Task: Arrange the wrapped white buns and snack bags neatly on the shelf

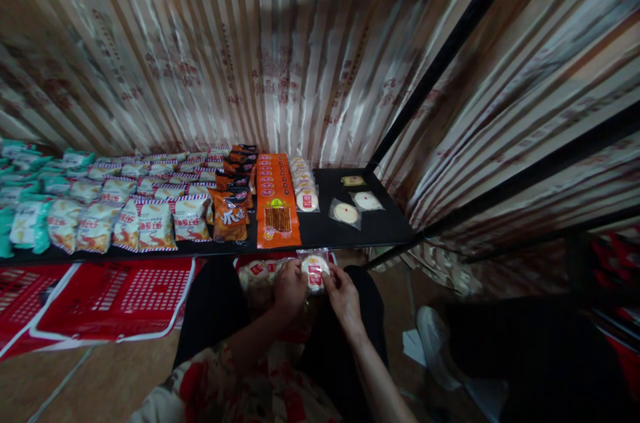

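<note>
My left hand (290,288) and my right hand (343,293) both pinch a clear packet holding a round white cake with a red label (315,269), just below the front edge of a low black shelf (380,226). More of the same packets (255,274) lie in a red basket between my knees. On the shelf two loose cake packets (346,213) (367,201) lie flat, beside a row of the same cakes (304,184).
The shelf carries orange snack packs (277,209), dark orange bags (231,213), white and green snack bags (125,209). Red baskets (115,296) stand on the floor at left. A striped curtain (300,43) hangs behind; black rack bars (450,49) stand to the right.
</note>
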The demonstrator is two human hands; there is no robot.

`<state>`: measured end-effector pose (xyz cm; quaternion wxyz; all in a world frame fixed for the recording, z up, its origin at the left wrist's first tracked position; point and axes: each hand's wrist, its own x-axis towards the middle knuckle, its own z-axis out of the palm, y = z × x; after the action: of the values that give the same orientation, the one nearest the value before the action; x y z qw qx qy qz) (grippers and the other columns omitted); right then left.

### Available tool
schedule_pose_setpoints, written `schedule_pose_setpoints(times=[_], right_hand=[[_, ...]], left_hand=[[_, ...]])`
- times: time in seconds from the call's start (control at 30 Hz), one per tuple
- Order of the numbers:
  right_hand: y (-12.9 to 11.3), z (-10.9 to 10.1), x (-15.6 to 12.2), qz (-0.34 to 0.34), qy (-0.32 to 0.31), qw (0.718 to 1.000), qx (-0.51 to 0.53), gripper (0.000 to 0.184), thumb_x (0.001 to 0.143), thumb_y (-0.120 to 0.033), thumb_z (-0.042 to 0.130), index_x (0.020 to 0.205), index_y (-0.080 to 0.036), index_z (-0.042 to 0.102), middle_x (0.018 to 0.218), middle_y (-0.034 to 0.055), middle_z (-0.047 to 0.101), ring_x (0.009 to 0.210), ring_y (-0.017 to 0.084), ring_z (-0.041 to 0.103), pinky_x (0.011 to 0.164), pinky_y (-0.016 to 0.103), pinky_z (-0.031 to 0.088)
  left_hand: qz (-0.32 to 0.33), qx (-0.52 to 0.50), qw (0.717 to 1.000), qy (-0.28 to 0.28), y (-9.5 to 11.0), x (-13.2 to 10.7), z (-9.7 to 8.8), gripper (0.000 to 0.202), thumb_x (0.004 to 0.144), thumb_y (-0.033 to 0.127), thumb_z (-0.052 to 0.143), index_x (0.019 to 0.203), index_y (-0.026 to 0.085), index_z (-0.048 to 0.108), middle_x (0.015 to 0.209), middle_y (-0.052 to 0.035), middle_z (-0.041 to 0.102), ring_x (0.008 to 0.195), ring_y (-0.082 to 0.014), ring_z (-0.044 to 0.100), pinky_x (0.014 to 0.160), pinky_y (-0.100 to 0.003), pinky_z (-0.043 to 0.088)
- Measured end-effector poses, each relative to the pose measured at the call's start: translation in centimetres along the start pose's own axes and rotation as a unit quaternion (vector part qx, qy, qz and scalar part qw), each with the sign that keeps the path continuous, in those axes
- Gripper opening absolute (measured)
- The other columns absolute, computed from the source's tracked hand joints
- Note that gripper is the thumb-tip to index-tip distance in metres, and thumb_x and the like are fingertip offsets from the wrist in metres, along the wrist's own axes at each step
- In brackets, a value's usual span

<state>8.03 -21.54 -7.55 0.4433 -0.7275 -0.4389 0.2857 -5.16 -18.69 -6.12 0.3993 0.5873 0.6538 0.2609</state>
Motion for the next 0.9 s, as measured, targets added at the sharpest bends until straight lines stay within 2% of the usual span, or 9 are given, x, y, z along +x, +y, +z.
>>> schedule_pose_setpoints(times=[0.13, 0.27, 0.47, 0.73, 0.9], right_hand=[[-0.1, -0.2, 0.7, 0.0, 0.016, 1.0, -0.006, 0.046, 0.069, -0.05, 0.054, 0.096, -0.015, 0.068, 0.085, 0.0093, 0.067, 0.073, 0.021, 0.062, 0.07, 0.033, 0.052], [-0.5, -0.3, 1.4, 0.009, 0.011, 1.0, -0.019, 0.049, 0.07, -0.05, 0.053, 0.1, -0.014, 0.067, 0.088, 0.0097, 0.068, 0.073, 0.022, 0.063, 0.071, 0.034, 0.051], [-1.2, -0.2, 2.8, 0.012, 0.011, 1.0, -0.024, 0.047, 0.071, -0.048, 0.052, 0.103, -0.015, 0.067, 0.092, 0.0092, 0.069, 0.075, 0.02, 0.064, 0.071, 0.032, 0.051], [-1.5, 0.5, 4.9, -0.016, 0.004, 0.999, -0.048, 0.053, 0.073, -0.045, 0.05, 0.112, -0.012, 0.063, 0.099, 0.0117, 0.066, 0.08, 0.021, 0.063, 0.077, 0.034, 0.05], [-1.8, 0.8, 5.9, -0.037, 0.011, 0.995, -0.091, 0.051, 0.074, -0.043, 0.05, 0.113, -0.011, 0.063, 0.1, 0.0129, 0.065, 0.078, 0.021, 0.062, 0.077, 0.034, 0.05]], left_hand=[[0.003, -0.003, 1.0, -0.005, 0.7, 0.4, 0.0, 0.01, 0.079, 0.014, 0.05, 0.085, 0.018, 0.057, 0.079, -0.001, 0.06, 0.077, -0.0135, 0.056, 0.074, -0.024, 0.043], [0.01, -0.003, 1.0, 0.0, 1.8, 0.9, -0.5, 0.011, 0.079, 0.012, 0.049, 0.083, 0.018, 0.057, 0.08, -0.0014, 0.059, 0.077, -0.0132, 0.055, 0.074, -0.023, 0.043], [0.033, 0.006, 0.999, 0.005, 3.3, 2.0, -1.3, 0.015, 0.078, 0.013, 0.051, 0.087, 0.019, 0.061, 0.085, -0.0018, 0.059, 0.076, -0.0126, 0.055, 0.074, -0.023, 0.044], [0.039, 0.008, 0.999, 0.021, 3.8, 4.1, -0.7, 0.027, 0.077, 0.011, 0.051, 0.101, 0.018, 0.062, 0.09, -0.0037, 0.062, 0.078, -0.0139, 0.057, 0.078, -0.026, 0.046], [0.048, 0.011, 0.998, 0.029, 4.1, 4.9, -0.9, 0.029, 0.076, 0.009, 0.049, 0.101, 0.017, 0.062, 0.092, -0.0047, 0.063, 0.084, -0.0152, 0.058, 0.083, -0.027, 0.046]])
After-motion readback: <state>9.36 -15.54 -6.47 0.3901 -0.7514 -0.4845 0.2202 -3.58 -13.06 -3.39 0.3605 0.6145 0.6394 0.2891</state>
